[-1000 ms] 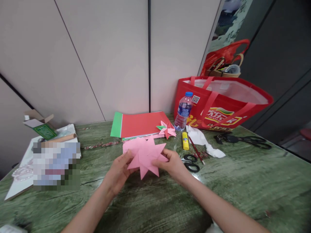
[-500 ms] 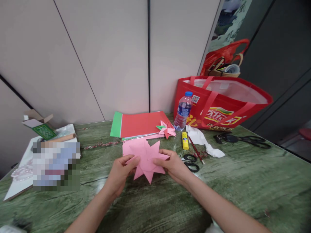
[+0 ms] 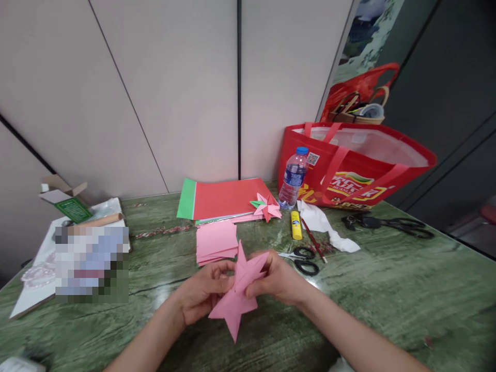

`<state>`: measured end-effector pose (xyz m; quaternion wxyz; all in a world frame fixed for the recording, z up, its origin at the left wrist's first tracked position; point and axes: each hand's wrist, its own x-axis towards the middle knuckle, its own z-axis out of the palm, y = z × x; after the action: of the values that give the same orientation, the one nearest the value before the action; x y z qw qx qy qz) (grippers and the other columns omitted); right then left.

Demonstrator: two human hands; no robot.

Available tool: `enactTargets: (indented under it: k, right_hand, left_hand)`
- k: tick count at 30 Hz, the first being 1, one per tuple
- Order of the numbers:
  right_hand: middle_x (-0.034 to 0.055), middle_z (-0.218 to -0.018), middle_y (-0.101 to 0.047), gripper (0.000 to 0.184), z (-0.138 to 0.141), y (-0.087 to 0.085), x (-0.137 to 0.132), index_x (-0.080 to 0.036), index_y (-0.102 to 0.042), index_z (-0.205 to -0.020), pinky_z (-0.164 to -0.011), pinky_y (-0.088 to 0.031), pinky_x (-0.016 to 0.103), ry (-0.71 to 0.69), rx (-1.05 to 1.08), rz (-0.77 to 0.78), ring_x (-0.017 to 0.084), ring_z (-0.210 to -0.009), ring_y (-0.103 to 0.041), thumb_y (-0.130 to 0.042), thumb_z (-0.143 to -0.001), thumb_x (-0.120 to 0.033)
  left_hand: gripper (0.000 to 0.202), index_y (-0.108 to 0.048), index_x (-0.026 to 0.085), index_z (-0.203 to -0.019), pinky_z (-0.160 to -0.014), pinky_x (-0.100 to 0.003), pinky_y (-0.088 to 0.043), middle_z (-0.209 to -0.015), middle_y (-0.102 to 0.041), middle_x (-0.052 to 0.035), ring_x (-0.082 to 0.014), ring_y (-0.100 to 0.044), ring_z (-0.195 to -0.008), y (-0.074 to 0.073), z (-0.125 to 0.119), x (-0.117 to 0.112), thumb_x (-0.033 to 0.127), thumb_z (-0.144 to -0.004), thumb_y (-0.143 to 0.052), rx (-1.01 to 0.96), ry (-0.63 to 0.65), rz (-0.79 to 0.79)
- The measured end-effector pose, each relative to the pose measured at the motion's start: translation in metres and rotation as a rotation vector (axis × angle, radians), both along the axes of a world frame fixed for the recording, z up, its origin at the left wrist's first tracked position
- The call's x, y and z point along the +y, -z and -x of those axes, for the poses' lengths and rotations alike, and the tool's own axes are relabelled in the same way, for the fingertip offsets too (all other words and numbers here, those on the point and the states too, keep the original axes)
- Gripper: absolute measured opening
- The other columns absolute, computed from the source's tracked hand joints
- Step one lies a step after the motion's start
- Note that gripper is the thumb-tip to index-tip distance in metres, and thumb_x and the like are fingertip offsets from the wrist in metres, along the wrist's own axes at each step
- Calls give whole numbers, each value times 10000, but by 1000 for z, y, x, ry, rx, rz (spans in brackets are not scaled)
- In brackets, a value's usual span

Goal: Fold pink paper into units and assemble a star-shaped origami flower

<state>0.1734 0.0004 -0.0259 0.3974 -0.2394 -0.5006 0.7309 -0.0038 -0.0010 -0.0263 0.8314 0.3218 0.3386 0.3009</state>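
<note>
Between my two hands is a pink folded paper star point(image 3: 237, 305), held above the table and bent along its middle so its points stand at different angles. My left hand point(image 3: 203, 289) pinches its left side, with the thumb near the star's centre and the other fingers partly behind it. On the right, my right hand point(image 3: 277, 279) grips a point, thumb in front and fingers behind the paper. A stack of pink paper squares point(image 3: 216, 242) lies just beyond my hands. Behind it, a smaller pink, red and green paper star point(image 3: 266, 206) rests on coloured sheets point(image 3: 228, 199).
To the right lie black-handled scissors point(image 3: 306, 261), a yellow glue stick point(image 3: 296, 225), a dark red pencil point(image 3: 314, 242), white tissue point(image 3: 329, 230) and larger black scissors point(image 3: 403, 225). A water bottle point(image 3: 293, 178) stands before a red bag point(image 3: 356, 165). A green box point(image 3: 70, 204) is left.
The pink star has come down and nearer to me, turned, and gone from spread flat to bent. Both hands moved with it, uncovering the pink squares.
</note>
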Motion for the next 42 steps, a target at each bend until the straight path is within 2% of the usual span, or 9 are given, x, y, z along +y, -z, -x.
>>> enactTargets:
  k: [2,6,9,13,23,32,37,39,42]
  right_hand:
    - [-33,-663,-665,208,1,0,2,-182,-694,-698,-608,-451,217,37,-6,-2,94,-584,-575,-773,-507,-160]
    - [-7,-747,-685,268,3,6,12,-167,-677,-784,-638,-465,225,328,68,114,104,-636,-596,-769,-533,-190]
    - [6,-772,-688,317,4,9,18,-162,-659,-821,-648,-476,231,449,140,216,114,-666,-609,-774,-529,-210]
    - [28,-813,-689,374,5,8,18,-151,-647,-851,-685,-479,255,451,128,221,137,-713,-619,-783,-510,-218]
    - [-1,-695,-673,245,1,11,21,-141,-650,-742,-611,-460,210,432,104,156,103,-619,-590,-768,-551,-240]
    - [2,-692,-654,264,-3,6,15,-130,-633,-770,-608,-464,208,138,221,269,93,-605,-589,-768,-560,-217]
    - [20,-719,-658,303,-2,6,10,-128,-638,-775,-617,-467,224,5,243,305,108,-619,-596,-780,-536,-250]
    - [21,-702,-658,277,1,8,12,-126,-646,-770,-619,-463,220,83,232,286,106,-613,-587,-762,-565,-272]
    - [7,-689,-656,221,2,11,19,-144,-656,-785,-636,-461,228,420,174,186,113,-637,-582,-714,-631,-291]
  left_hand:
    - [337,-641,127,-878,-586,-228,-458,-713,-675,-56,-134,-607,-601,-1,0,2,163,-569,-770,6,-44,-20]
    - [273,-643,140,-873,-612,-232,-476,-812,-680,-62,-131,-603,-651,-7,1,9,341,-690,-672,35,-329,-73]
    - [329,-636,136,-917,-720,-302,-479,-873,-676,-97,-181,-614,-768,-10,-1,11,410,-737,-602,2,-355,-107]
    - [284,-650,128,-918,-725,-293,-459,-888,-671,-103,-177,-604,-762,-10,-7,5,313,-703,-661,70,-267,-220]
    - [179,-670,122,-679,-579,-199,-378,-648,-604,0,-116,-494,-631,-11,3,9,299,-655,-682,573,-429,-576]
    - [190,-657,123,-677,-561,-200,-422,-603,-590,-4,-93,-505,-561,-11,3,3,285,-614,-735,99,-217,-239]
    - [298,-685,100,-781,-594,-215,-452,-699,-656,-62,-117,-558,-606,-14,1,-3,273,-557,-777,18,-92,-170]
    - [326,-672,106,-830,-599,-224,-461,-732,-663,-65,-117,-567,-606,-13,-2,-1,277,-570,-769,71,-180,-164]
    - [455,-601,137,-1002,-639,-247,-474,-798,-664,-59,-130,-597,-655,-10,-5,4,258,-592,-758,238,-479,-204]
